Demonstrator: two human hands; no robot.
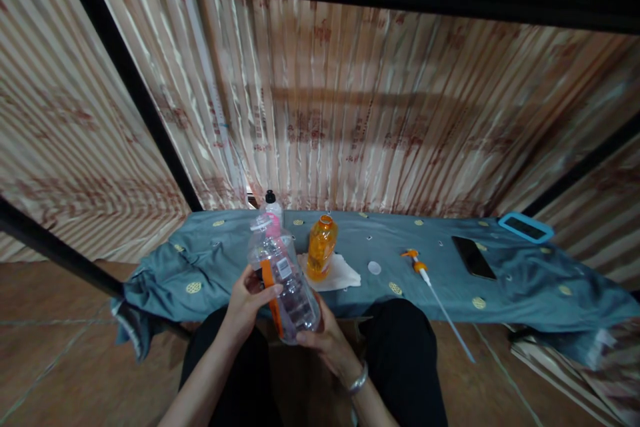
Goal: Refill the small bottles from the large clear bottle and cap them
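Note:
A large clear plastic bottle with an orange label is tilted above my lap, its neck pointing up and away to the left. My left hand wraps the label side, thumb lying across the front. Around the base, my right hand grips from the other side, a silver bracelet at its wrist. Just beyond, an orange translucent bottle without a cap stands on a folded white tissue. An orange pump head with a long thin tube lies to the right, the tube reaching past the front edge.
A bench covered in grey-green cloth spans the view. Behind the held bottle stands a black-capped clear bottle. A small white disc, a dark phone and a blue-framed device lie rightward. Black frame posts and curtains surround it.

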